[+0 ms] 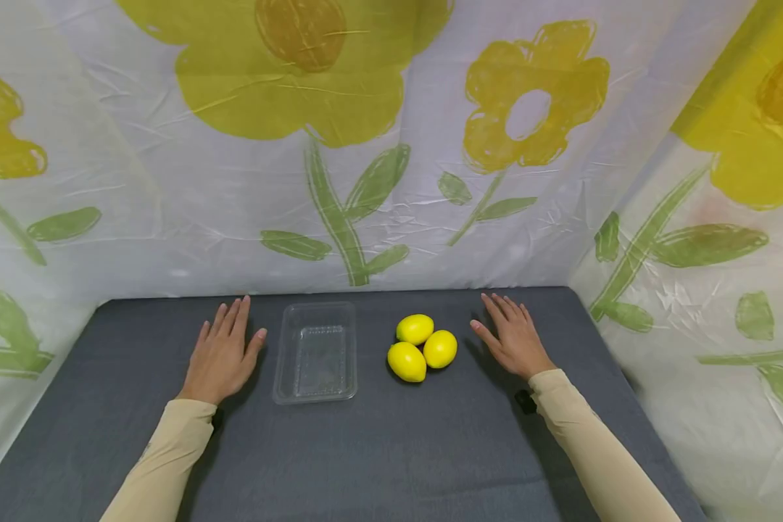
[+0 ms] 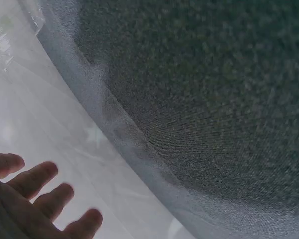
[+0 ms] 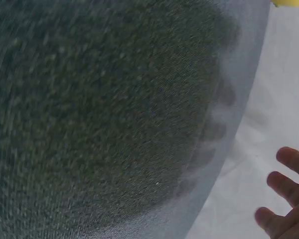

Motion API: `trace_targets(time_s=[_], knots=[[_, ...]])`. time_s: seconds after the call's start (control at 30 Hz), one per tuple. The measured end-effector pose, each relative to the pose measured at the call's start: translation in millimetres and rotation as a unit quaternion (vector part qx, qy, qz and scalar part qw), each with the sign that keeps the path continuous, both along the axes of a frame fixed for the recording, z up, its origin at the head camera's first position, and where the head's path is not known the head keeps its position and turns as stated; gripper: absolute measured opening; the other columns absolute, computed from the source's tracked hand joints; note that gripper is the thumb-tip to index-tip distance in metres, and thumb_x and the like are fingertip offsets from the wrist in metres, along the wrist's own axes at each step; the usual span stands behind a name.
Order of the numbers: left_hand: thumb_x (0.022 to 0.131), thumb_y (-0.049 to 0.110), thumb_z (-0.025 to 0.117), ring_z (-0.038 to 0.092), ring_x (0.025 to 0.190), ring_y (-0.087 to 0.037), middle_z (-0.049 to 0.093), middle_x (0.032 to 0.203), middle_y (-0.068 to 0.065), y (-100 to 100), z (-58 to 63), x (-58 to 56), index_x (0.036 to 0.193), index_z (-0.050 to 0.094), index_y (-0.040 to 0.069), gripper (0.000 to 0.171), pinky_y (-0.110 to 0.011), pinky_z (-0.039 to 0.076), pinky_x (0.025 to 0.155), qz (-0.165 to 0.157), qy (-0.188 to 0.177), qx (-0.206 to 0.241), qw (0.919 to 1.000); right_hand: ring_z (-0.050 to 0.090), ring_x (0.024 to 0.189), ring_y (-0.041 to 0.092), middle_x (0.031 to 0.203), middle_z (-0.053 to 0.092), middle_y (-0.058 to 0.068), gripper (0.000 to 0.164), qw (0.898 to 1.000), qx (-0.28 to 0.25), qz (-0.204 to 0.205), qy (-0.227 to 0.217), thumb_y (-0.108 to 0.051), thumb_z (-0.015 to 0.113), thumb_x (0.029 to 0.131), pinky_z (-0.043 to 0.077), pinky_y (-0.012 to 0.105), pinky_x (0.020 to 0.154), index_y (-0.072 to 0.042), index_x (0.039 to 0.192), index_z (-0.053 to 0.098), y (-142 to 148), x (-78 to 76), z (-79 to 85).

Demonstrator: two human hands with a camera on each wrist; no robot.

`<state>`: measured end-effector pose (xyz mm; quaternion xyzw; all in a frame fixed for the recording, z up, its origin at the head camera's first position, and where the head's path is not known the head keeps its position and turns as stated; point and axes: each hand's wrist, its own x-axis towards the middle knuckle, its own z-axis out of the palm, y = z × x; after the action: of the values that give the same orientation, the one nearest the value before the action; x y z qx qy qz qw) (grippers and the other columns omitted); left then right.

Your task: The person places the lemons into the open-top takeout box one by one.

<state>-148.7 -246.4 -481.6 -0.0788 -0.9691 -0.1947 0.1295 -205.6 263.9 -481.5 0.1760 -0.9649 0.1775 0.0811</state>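
The dark grey desk (image 3: pixel 99 119) fills most of my right wrist feed, its weave grainy, a paler band running along its slanting edge. Near that edge I see soft, rounded shadows (image 3: pixel 224 92). White sheeting (image 3: pixel 259 124) lies beyond, with a cropped yellow patch (image 3: pixel 292 2) in the top right corner. At lower right my right grip (image 3: pixel 293 219) shows partly, bare fingers (image 3: pixel 289 190) spread before the sheeting.

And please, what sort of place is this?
Probably a makeshift indoor work area: a table with dark cloth, screened behind and at both sides by flower-printed sheeting, with a clear plastic tray and three lemons on it.
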Motion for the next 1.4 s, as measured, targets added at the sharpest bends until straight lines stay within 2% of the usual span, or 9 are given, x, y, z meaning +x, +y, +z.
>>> trace_targets(time_s=[0.13, 0.23, 0.37, 0.5, 0.7, 0.83, 0.97, 1.17, 1.4], knots=[[0.109, 0.034, 0.048, 0.035, 0.137, -0.058, 0.04, 0.148, -0.039, 1.2, 2.2, 4.5, 0.153, 0.035, -0.009, 0.063, -0.072, 0.03, 0.106, -0.006, -0.024, 0.025, 0.9994, 0.043, 0.135, 0.048, 0.147, 0.047, 0.028, 0.063, 0.999, -0.029, -0.008, -0.021, -0.043, 0.055, 0.105, 0.03, 0.066, 0.111, -0.001, 0.152, 0.045, -3.1, 4.6, 3.3], [0.109, 0.038, 0.045, 0.038, 0.135, -0.057, 0.04, 0.148, -0.039, 3.7, 4.7, 9.7, 0.152, 0.037, -0.008, 0.063, -0.071, 0.033, 0.105, -0.005, -0.066, 0.059, 0.996, 0.048, 0.13, 0.048, 0.142, 0.052, 0.027, 0.06, 0.996, -0.064, -0.015, -0.055, -0.041, 0.057, 0.105, 0.038, 0.066, 0.105, -0.001, 0.148, 0.049, -6.3, 9.2, 7.9], [0.109, 0.044, 0.041, 0.036, 0.139, -0.054, 0.036, 0.153, -0.035, 8.5, 6.8, 18.6, 0.157, 0.031, -0.004, 0.069, -0.07, 0.031, 0.108, -0.006, -0.107, 0.1, 0.9892, 0.054, 0.125, 0.044, 0.137, 0.057, 0.025, 0.055, 0.99, -0.111, -0.013, -0.089, -0.033, 0.063, 0.103, 0.045, 0.06, 0.1, 0.001, 0.145, 0.052, -9.8, 14.9, 12.3], [0.108, 0.048, 0.043, 0.032, 0.142, -0.053, 0.032, 0.157, -0.032, 15.3, 4.9, 27.4, 0.16, 0.022, -0.001, 0.075, -0.069, 0.028, 0.11, -0.02, -0.119, 0.117, 0.9858, 0.057, 0.122, 0.042, 0.134, 0.059, 0.024, 0.053, 0.985, -0.138, -0.007, -0.1, -0.027, 0.067, 0.101, 0.049, 0.057, 0.099, 0.002, 0.144, 0.053, -12.0, 20.3, 14.6], [0.101, 0.057, 0.053, 0.028, 0.144, -0.053, 0.025, 0.16, -0.032, 26.4, -5.0, 37.2, 0.163, 0.009, 0.004, 0.093, -0.072, 0.019, 0.112, -0.036, -0.123, 0.081, 0.9884, 0.057, 0.123, 0.042, 0.136, 0.059, 0.023, 0.057, 0.98, -0.162, -0.005, -0.114, -0.026, 0.07, 0.099, 0.048, 0.057, 0.101, 0.001, 0.145, 0.052, -16.4, 27.9, 16.3], [0.093, 0.071, 0.055, 0.024, 0.145, -0.053, 0.023, 0.162, -0.03, 34.0, -9.7, 41.2, 0.164, 0.001, 0.011, 0.108, -0.077, 0.015, 0.109, -0.026, -0.133, 0.028, 0.9903, 0.055, 0.126, 0.043, 0.138, 0.058, 0.022, 0.059, 0.979, -0.165, -0.005, -0.12, -0.027, 0.071, 0.098, 0.047, 0.056, 0.102, 0.0, 0.147, 0.051, -18.9, 31.3, 15.0], [0.085, 0.082, 0.054, 0.021, 0.145, -0.057, 0.022, 0.162, -0.03, 40.7, -10.8, 43.4, 0.165, -0.002, 0.017, 0.117, -0.081, 0.014, 0.106, -0.011, -0.153, -0.002, 0.9881, 0.055, 0.127, 0.044, 0.139, 0.058, 0.023, 0.061, 0.979, -0.166, -0.003, -0.122, -0.027, 0.071, 0.099, 0.046, 0.056, 0.103, 0.0, 0.148, 0.049, -20.5, 32.7, 14.4], [0.083, 0.084, 0.054, 0.019, 0.142, -0.063, 0.025, 0.158, -0.036, 45.9, -9.2, 44.4, 0.164, -0.006, 0.021, 0.119, -0.084, 0.012, 0.103, -0.006, -0.176, -0.001, 0.9844, 0.054, 0.126, 0.047, 0.14, 0.057, 0.023, 0.062, 0.978, -0.167, -0.004, -0.125, -0.028, 0.07, 0.099, 0.047, 0.058, 0.101, -0.002, 0.15, 0.047, -20.8, 32.9, 14.3], [0.083, 0.083, 0.055, 0.017, 0.142, -0.064, 0.026, 0.157, -0.038, 46.7, -9.0, 44.2, 0.164, -0.006, 0.021, 0.119, -0.085, 0.012, 0.101, -0.007, -0.175, -0.002, 0.9845, 0.053, 0.127, 0.047, 0.141, 0.056, 0.023, 0.064, 0.977, -0.171, 0.004, -0.129, -0.029, 0.07, 0.099, 0.046, 0.058, 0.103, -0.001, 0.151, 0.046, -23.0, 33.2, 15.5]])
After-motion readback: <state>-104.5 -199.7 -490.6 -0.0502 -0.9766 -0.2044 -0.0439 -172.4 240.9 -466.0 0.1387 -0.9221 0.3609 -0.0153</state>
